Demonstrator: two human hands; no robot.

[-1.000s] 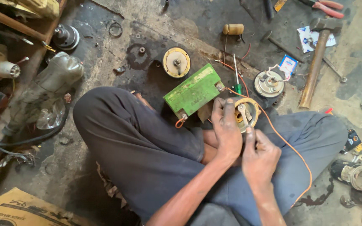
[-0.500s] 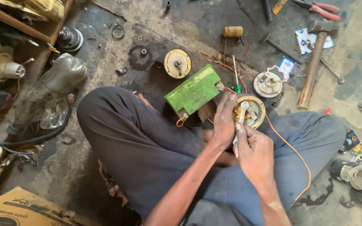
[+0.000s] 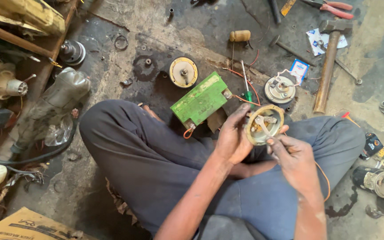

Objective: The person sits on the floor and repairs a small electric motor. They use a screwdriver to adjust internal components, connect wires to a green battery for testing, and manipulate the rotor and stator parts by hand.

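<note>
right hand (image 3: 295, 160) nearest, over the lap, grip pinched on a small wrench (image 3: 262, 124) lying across the open face of a round motor housing (image 3: 264, 125). left hand (image 3: 233, 138) clasps the housing's left rim, fingers curled around it. housing sits between both hands, above the crossed legs in dark trousers (image 3: 156, 164). beyond on the floor: green box (image 3: 201, 99), green-handled screwdriver (image 3: 246, 89), round yellow cover (image 3: 183, 72), hammer (image 3: 327, 62) further right.

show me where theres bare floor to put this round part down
Bare concrete lies between the plastic-wrapped motor and the green box. Crowded: around the screwdriver, round motor part and hammer.
</note>
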